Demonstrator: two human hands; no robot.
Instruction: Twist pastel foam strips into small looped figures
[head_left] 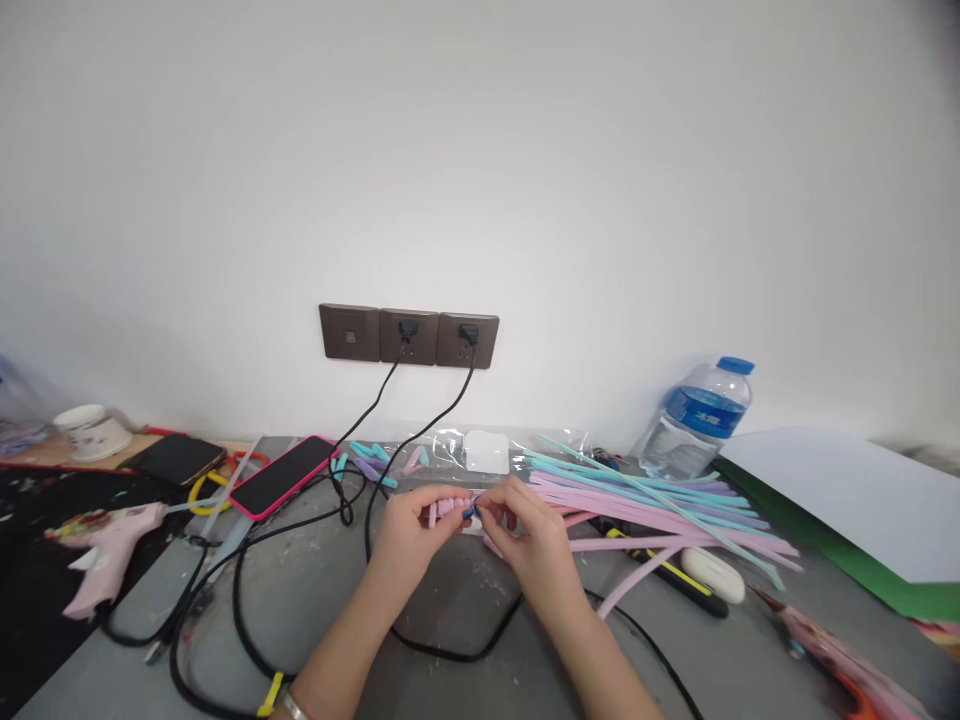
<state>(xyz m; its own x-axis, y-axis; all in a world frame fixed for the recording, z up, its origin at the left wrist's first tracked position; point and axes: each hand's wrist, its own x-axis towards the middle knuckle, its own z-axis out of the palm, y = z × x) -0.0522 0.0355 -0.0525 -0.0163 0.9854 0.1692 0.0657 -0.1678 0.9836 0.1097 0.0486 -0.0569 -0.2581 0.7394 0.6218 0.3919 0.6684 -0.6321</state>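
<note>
Pipe cleaner, pale pink, coiled

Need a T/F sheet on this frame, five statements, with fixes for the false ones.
1. The left hand and right hand meet at the pink coil. True.
2. The cap on the bottle is red. False: the bottle's cap is blue.
3. Two plugs sit in the sockets. True.
4. The pink-edged phone is lit up. False: the phone is dark.
5. White paper overlaps the green sheet. True.
</note>
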